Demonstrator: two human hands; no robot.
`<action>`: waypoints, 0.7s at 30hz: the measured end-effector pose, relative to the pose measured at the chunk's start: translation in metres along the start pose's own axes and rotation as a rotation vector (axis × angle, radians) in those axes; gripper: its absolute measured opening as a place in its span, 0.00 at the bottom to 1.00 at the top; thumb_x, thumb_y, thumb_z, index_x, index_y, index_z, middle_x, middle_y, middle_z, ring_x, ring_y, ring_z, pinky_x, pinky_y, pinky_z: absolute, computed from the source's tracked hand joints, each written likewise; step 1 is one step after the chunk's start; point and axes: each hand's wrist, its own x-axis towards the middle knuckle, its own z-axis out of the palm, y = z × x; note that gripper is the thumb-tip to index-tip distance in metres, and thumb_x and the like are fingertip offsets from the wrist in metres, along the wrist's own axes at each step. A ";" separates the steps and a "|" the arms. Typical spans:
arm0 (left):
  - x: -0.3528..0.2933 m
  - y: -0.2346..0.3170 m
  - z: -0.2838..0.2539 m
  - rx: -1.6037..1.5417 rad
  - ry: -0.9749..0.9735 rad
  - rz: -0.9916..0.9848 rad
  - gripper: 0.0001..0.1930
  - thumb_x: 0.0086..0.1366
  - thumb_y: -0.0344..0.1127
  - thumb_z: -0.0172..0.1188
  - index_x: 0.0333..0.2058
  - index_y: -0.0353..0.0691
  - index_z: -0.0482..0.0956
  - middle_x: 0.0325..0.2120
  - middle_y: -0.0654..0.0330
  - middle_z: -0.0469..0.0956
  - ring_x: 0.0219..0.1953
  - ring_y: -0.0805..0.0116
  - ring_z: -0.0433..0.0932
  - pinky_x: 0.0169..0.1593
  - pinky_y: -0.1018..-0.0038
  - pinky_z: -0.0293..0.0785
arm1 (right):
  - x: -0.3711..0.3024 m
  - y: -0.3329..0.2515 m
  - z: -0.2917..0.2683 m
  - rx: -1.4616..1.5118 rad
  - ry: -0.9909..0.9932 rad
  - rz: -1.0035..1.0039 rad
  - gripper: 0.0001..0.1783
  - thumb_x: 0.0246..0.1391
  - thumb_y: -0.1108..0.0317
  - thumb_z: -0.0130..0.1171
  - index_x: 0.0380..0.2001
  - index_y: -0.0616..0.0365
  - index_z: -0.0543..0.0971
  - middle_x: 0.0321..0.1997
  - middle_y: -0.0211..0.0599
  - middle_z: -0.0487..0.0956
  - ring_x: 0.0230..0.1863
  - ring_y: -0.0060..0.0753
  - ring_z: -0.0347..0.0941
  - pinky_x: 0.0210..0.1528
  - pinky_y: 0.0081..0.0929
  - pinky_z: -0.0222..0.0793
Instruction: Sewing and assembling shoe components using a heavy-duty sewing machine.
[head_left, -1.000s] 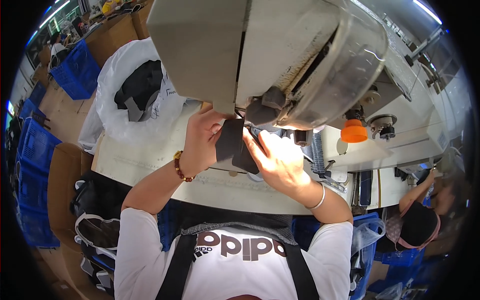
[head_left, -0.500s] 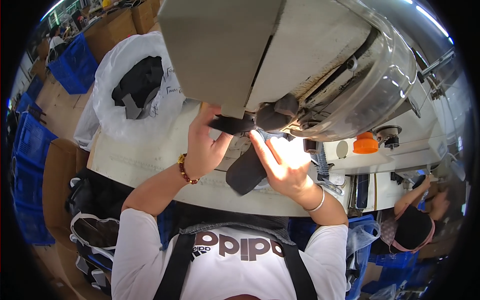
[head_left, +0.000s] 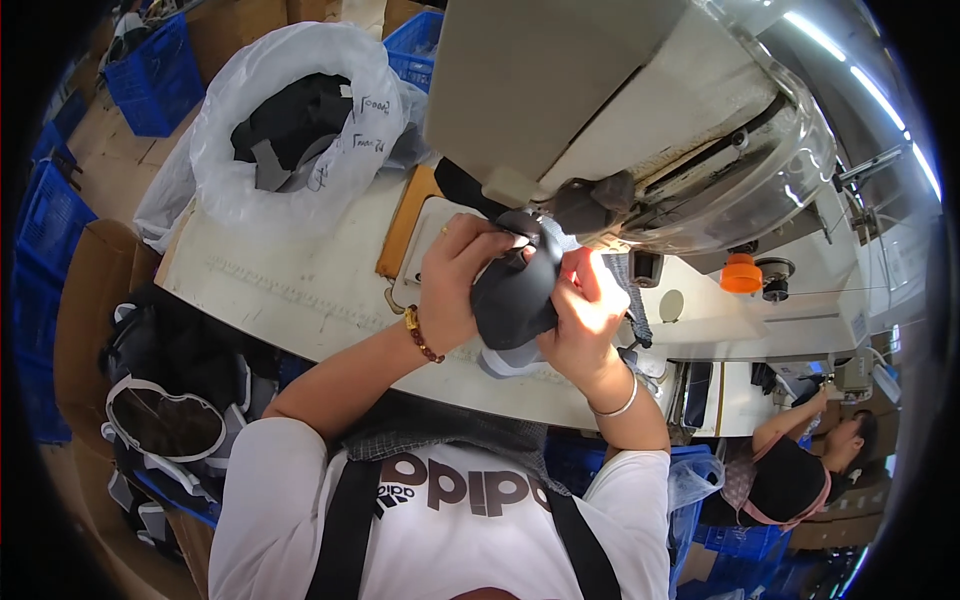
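Both hands hold a black fabric piece [head_left: 513,297] whose curved, folded shape resembles part of a shoe upper. My left hand [head_left: 450,285] pinches its upper left edge between thumb and fingers. My right hand [head_left: 588,318] grips its right side, brightly lit by the machine's lamp. Just beyond my fingers stands a large pale sewing machine [head_left: 560,90]; its needle area is mostly hidden by my hands and the black fabric. Below the held piece, a grey piece [head_left: 510,360] rests on the white table [head_left: 290,290].
A white plastic bag [head_left: 300,200] of black and grey pieces stands at the table's far left. Shoe uppers [head_left: 165,420] fill a cardboard carton [head_left: 85,330] at lower left. An orange knob [head_left: 740,273] sits on the right. A co-worker [head_left: 795,475] works at far right.
My hands have drawn the black piece toward me from under the machine head and turned it. My left hand has shifted onto its edge. The whole view has swung somewhat.
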 end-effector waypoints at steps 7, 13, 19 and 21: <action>0.023 -0.011 -0.010 0.064 -0.121 0.201 0.16 0.51 0.29 0.68 0.41 0.38 0.84 0.36 0.56 0.79 0.37 0.53 0.81 0.37 0.66 0.78 | -0.003 0.015 0.000 -0.006 -0.023 -0.030 0.27 0.22 0.72 0.67 0.36 0.61 0.81 0.40 0.46 0.83 0.21 0.37 0.77 0.23 0.29 0.70; 0.037 -0.025 -0.025 0.249 -0.227 0.496 0.14 0.49 0.29 0.67 0.37 0.37 0.82 0.39 0.56 0.77 0.38 0.55 0.81 0.36 0.68 0.79 | 0.001 0.009 -0.003 -0.214 -0.085 -0.095 0.21 0.29 0.72 0.67 0.35 0.59 0.81 0.47 0.43 0.81 0.19 0.32 0.75 0.21 0.27 0.68; 0.053 -0.045 -0.042 0.283 -0.446 0.662 0.09 0.51 0.30 0.67 0.32 0.38 0.81 0.39 0.59 0.77 0.38 0.58 0.81 0.36 0.68 0.78 | -0.002 -0.002 0.010 -0.380 -0.020 -0.175 0.08 0.38 0.69 0.61 0.27 0.54 0.80 0.35 0.31 0.75 0.19 0.27 0.71 0.20 0.26 0.64; 0.058 -0.051 -0.043 0.305 -0.392 0.718 0.09 0.51 0.30 0.68 0.32 0.39 0.81 0.39 0.60 0.77 0.38 0.59 0.81 0.35 0.68 0.77 | -0.002 -0.003 0.017 -0.455 0.029 -0.216 0.05 0.38 0.67 0.61 0.23 0.51 0.78 0.31 0.28 0.72 0.18 0.24 0.68 0.20 0.23 0.61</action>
